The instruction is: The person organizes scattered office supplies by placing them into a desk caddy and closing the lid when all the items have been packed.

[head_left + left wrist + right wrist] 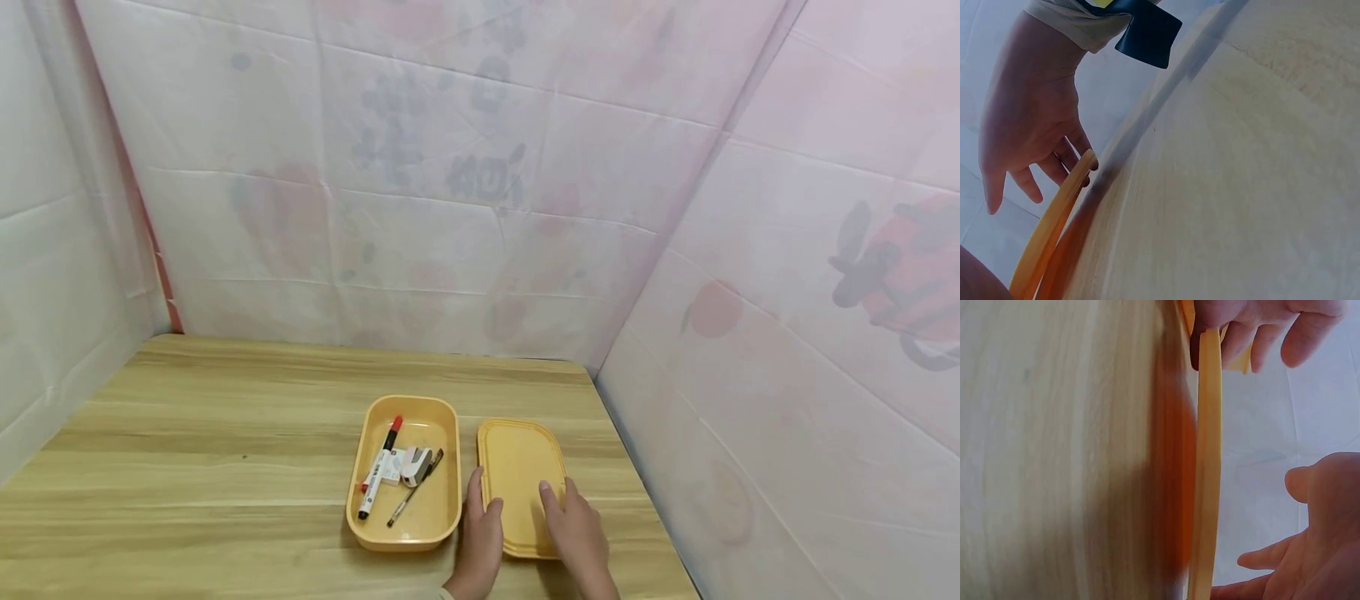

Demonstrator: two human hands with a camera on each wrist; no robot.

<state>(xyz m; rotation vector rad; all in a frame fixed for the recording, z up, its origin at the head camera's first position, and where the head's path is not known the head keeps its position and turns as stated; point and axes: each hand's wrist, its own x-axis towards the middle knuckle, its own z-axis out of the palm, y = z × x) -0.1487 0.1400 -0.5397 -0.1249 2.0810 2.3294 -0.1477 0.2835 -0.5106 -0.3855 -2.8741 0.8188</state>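
Observation:
A yellow plastic lid [525, 467] lies between my two hands, flat side up, close over the table with its shadow beneath. My left hand [480, 540] holds its left edge, thumb toward the top, and in the right wrist view a finger of it goes under the lid's rim [1209, 425]. My right hand [579, 530] holds the right edge, thumb over the top; in the left wrist view, some fingertips reach behind the rim [1063, 200]. Left of the lid stands an open yellow box [405, 542] with markers [372, 483], a pen [411, 496] and a small grey-white stapler-like object [415, 468].
A small white box [392, 467] also lies in the yellow box. The wood-grain table [225, 467] extends to the left. Printed pale sheets [450, 208] hang behind it, and another sheet [750, 417] borders its right edge.

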